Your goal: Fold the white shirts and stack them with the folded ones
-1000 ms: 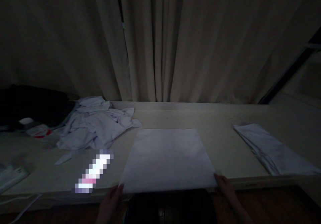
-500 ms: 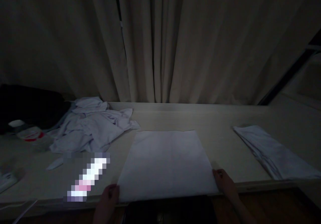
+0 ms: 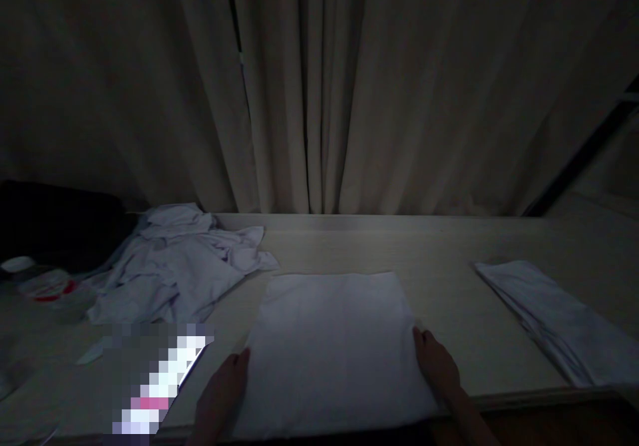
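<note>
A flat white folded cloth (image 3: 332, 339) lies on the pale table (image 3: 449, 253) right in front of me, in dim light. My left hand (image 3: 222, 393) rests against the cloth's left edge near its front corner. My right hand (image 3: 436, 366) lies along the right edge, fingers touching the fabric. Whether either hand grips the cloth or only presses its sides is unclear in the dark.
A crumpled pile of white garments (image 3: 174, 266) lies at the left. A folded white cloth (image 3: 559, 319) sits at the right. Small items with a red-marked wrapper (image 3: 50, 286) and a dark bundle (image 3: 54, 220) are far left. Curtains (image 3: 319, 86) hang behind.
Both hands have slid forward along the cloth's side edges, away from its front corners. The view has tipped slightly downward.
</note>
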Demonstrator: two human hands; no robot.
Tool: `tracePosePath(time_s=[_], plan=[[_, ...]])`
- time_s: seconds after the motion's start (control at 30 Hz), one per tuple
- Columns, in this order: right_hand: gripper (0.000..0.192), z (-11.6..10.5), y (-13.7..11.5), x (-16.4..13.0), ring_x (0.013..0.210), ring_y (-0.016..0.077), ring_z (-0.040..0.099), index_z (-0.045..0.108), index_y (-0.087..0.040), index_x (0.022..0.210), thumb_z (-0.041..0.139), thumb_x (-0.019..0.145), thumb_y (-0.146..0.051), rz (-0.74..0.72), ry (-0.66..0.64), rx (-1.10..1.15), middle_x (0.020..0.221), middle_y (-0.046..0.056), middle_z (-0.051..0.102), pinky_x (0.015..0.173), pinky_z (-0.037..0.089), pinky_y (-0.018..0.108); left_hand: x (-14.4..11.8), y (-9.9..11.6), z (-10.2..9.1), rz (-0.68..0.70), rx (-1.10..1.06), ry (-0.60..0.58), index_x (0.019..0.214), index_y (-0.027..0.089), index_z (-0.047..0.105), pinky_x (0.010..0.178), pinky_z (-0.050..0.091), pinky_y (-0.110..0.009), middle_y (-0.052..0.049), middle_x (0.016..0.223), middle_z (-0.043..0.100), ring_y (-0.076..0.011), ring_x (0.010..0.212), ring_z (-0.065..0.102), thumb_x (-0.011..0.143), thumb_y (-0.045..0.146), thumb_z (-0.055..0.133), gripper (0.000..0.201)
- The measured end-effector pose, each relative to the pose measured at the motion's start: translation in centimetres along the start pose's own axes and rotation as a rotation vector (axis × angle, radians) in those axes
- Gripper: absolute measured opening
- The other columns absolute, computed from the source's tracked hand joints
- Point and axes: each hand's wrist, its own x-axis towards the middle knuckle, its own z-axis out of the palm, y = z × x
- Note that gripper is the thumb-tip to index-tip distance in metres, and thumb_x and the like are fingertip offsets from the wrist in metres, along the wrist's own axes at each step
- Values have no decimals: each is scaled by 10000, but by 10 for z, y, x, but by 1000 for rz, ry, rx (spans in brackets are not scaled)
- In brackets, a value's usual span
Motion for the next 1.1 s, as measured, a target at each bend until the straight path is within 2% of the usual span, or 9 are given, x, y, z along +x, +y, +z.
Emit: tracePosePath(time_s=[0.17,0.33,0.47,0.73,0.8,0.87,0.97,1.03,1.1], plan=[[559,3,3,-1,834,281,656,566,-217,845,163,871,-603,-13,2,37,878,157,687,742,434,399,-3,5,2,-55,-96,-68,838,198,592,821,465,-399,-139,944,700,-291,907,650,845,484,276,426],[452,5,13,5,776,241,638,532,-235,746,241,872,-557,-60,27,128,823,110,679,704,428,341,5,-1,8,-94,-167,-46,950,195,604,811,468,-396,-123,979,700,-302,917,644,816,569,324,486],[376,8,23,12,757,210,630,523,-236,711,295,871,-488,-116,41,169,808,86,684,697,429,303,7,-3,10,-76,-156,-35,949,179,606,827,465,-379,-130,1003,695,-285,937,638,825,502,317,451],[437,-1,21,8,740,232,653,593,-219,870,224,914,-449,-113,35,-191,813,90,698,649,431,339,0,9,-3,-5,44,-59,980,181,598,814,476,-404,-126,986,700,-277,901,655,886,432,213,469],[441,-3,21,7,721,247,649,599,-208,916,224,916,-441,-121,80,-271,805,101,692,634,445,360,-1,8,-4,-2,119,-5,998,184,599,787,488,-419,-121,961,702,-280,877,659,894,469,198,503],[433,-2,21,7,808,256,644,595,-173,998,254,916,-426,-209,210,-274,892,128,687,711,475,387,-2,4,4,117,208,130,1070,154,585,841,483,-431,-142,1046,681,-284,968,637,898,474,213,519],[453,11,20,10,1067,270,569,552,-99,1143,306,917,-405,-463,433,-238,1123,183,629,927,446,418,-2,-6,32,484,345,323,1174,108,555,977,427,-427,-167,1237,600,-279,1175,535,892,443,287,514],[491,26,17,14,1219,274,470,507,-71,1227,333,918,-410,-623,467,-247,1270,198,550,1021,392,433,0,-12,54,674,425,387,1209,110,547,1017,397,-449,-165,1286,570,-291,1235,485,884,446,333,514],[535,42,14,20,1305,273,381,449,-66,1305,347,919,-423,-700,427,-285,1371,189,468,1070,346,446,1,-17,70,747,487,424,1249,109,524,1037,368,-486,-175,1332,529,-319,1278,434,877,451,375,527]])
